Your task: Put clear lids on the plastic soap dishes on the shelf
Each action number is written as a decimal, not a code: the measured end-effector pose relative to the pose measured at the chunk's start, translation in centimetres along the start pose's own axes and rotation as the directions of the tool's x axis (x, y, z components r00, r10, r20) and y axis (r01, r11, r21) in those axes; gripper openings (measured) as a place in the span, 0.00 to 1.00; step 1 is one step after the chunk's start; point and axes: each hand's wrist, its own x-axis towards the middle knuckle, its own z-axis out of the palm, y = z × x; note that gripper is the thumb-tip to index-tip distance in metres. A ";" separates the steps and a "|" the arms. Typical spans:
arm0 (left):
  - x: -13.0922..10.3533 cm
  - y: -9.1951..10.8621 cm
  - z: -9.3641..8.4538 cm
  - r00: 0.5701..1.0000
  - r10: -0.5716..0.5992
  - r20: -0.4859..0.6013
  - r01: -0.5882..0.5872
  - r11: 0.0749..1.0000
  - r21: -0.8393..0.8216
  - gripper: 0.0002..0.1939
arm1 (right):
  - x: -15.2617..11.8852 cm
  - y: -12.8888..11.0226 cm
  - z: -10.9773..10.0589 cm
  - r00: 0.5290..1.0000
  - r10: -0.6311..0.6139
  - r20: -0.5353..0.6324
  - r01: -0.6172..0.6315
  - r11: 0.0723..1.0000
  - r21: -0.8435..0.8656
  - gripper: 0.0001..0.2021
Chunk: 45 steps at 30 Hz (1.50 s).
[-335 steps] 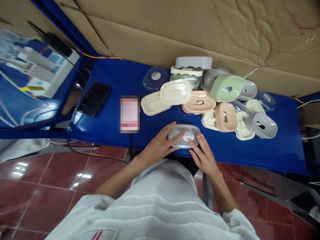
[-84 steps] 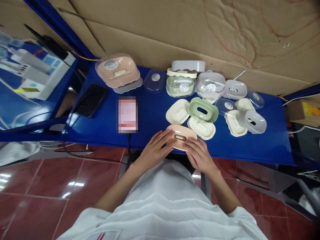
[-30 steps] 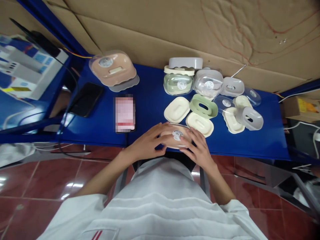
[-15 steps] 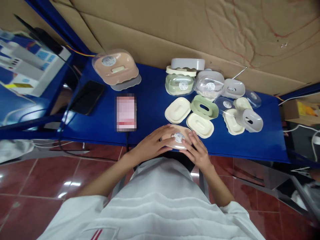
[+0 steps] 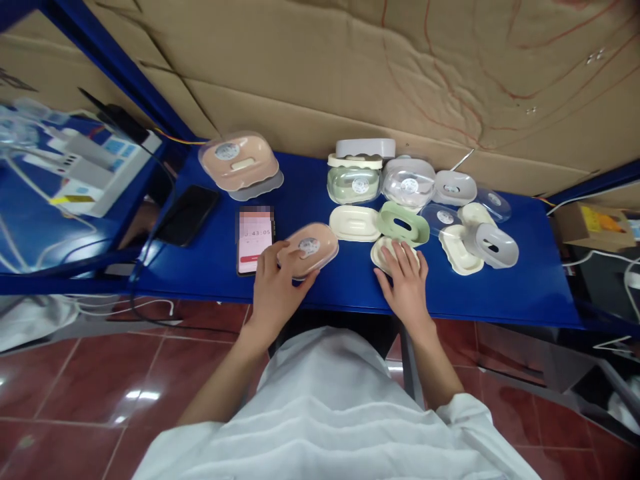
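My left hand (image 5: 280, 287) grips the near left side of a peach oval box (image 5: 313, 248) that bears a round sticker, beside the lit phone. My right hand (image 5: 406, 283) rests with its fingers spread on a cream oval tray (image 5: 380, 255), partly covering it. Another cream tray (image 5: 355, 223) lies behind, and a green piece with an oval slot (image 5: 404, 223) touches the right side of that area. A clear-lidded green box (image 5: 354, 185) stands farther back.
At the back left are stacked peach pieces (image 5: 240, 160). A dark phone (image 5: 187, 215) and a lit phone (image 5: 255, 243) lie on the blue table (image 5: 345, 293). Grey parts (image 5: 495, 247), cream parts (image 5: 463, 250) and clear lids spread to the right. Cardboard (image 5: 300, 80) rises behind.
My left hand has carried the peach box left, towards the lit phone. My right hand has let go of it and moved onto the cream tray. The rear cream tray has turned straighter.
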 end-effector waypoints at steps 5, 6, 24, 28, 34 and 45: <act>4.2 -0.3 3.2 0.994 -0.073 -0.083 0.076 0.997 0.033 0.22 | -1.9 1.4 -0.1 0.999 -0.010 0.042 0.011 1.000 -0.021 0.21; 5.2 -0.6 3.7 0.992 -0.091 -0.091 0.093 0.995 0.022 0.23 | -2.3 1.5 -0.1 0.997 -0.040 0.061 0.041 0.999 -0.007 0.20; -2.5 3.0 1.3 0.862 0.407 0.303 -0.348 0.909 -0.231 0.05 | 1.9 7.2 -1.2 0.994 0.092 -0.064 -0.084 0.990 0.115 0.15; -2.3 1.8 0.5 0.865 0.413 0.284 -0.360 0.906 -0.223 0.04 | 0.6 7.0 -2.1 0.951 0.279 -0.135 -0.211 0.902 0.377 0.19; -2.0 1.8 0.8 0.857 0.425 0.293 -0.367 0.901 -0.232 0.04 | -0.2 7.0 -2.5 0.887 0.434 -0.155 -0.370 0.871 0.324 0.25; -2.2 1.5 1.7 0.875 0.406 0.263 -0.346 0.906 -0.245 0.11 | -3.4 3.9 -2.3 0.998 -0.055 0.028 0.054 0.997 0.047 0.21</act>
